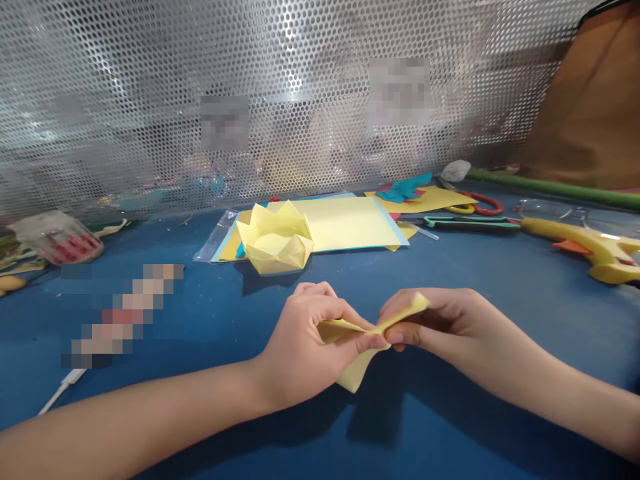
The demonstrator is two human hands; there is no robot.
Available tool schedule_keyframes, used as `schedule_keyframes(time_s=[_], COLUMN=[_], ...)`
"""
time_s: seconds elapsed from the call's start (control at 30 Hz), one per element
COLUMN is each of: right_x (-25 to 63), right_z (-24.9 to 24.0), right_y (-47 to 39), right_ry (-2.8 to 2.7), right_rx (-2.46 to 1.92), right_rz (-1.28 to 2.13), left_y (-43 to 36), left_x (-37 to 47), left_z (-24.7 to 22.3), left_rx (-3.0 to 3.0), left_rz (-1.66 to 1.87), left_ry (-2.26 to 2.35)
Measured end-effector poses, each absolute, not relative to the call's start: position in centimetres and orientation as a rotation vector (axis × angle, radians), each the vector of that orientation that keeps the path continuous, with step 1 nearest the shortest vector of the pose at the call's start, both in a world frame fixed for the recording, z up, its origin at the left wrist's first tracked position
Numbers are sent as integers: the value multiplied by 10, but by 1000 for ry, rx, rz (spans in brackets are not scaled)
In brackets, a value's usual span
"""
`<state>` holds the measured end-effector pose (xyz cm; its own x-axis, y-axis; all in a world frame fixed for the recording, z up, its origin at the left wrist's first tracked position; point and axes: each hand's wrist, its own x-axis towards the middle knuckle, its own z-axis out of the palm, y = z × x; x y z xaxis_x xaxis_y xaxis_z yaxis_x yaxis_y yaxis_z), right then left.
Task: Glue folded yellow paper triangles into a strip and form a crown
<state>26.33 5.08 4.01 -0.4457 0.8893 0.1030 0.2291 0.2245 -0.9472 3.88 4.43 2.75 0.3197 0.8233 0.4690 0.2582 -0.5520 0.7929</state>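
Both hands hold one piece of folded yellow paper (357, 370) above the blue table. My left hand (313, 340) is closed, thumb and fingers pinching the paper near its middle. Close beside it, my right hand (430, 327) pinches the same paper between thumb and fingers. A narrow folded strip of it sticks up over the right fingers, and a flap hangs below the left thumb. Parts of the paper are hidden by my fingers. Just beyond my hands stands a yellow folded paper bowl (275, 250) with pointed edges.
Behind the bowl lie stacked paper sheets (345, 223). A cutter with a turquoise handle (470, 223), red-handled scissors (487, 203) and a yellow glue gun (575, 237) lie at right. A clear tub (60, 240) and a white cable (60, 387) are at left. A perforated metal panel (310, 40) closes the back.
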Motion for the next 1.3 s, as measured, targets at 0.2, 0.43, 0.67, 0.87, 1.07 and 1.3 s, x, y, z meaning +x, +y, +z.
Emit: schedule_keyframes(time_s=[0.2,0.43,0.67,0.87,1.07,1.3], right_x=[265,262,264,262,261,258], right_z=[39,39,38,43,41,46], right_y=[47,48,47,47,47,48], right_ry=[-1863,-1804,-1919,-1910,-1860,-1768], right_rx=[-990,-915,-935,-1008,-1016,-1038], right_rz=[1126,1246,1101,1190,1204,1348], left_y=[45,44,44,45,45,44], left_x=[38,38,35,34,38,40], left_z=[29,30,26,23,28,33], left_rx=[2119,2241,2363,2336,2239,2122], left_rz=[1285,1399,1142,1031,1012,984], left_ry=[844,728,757,790,880,928])
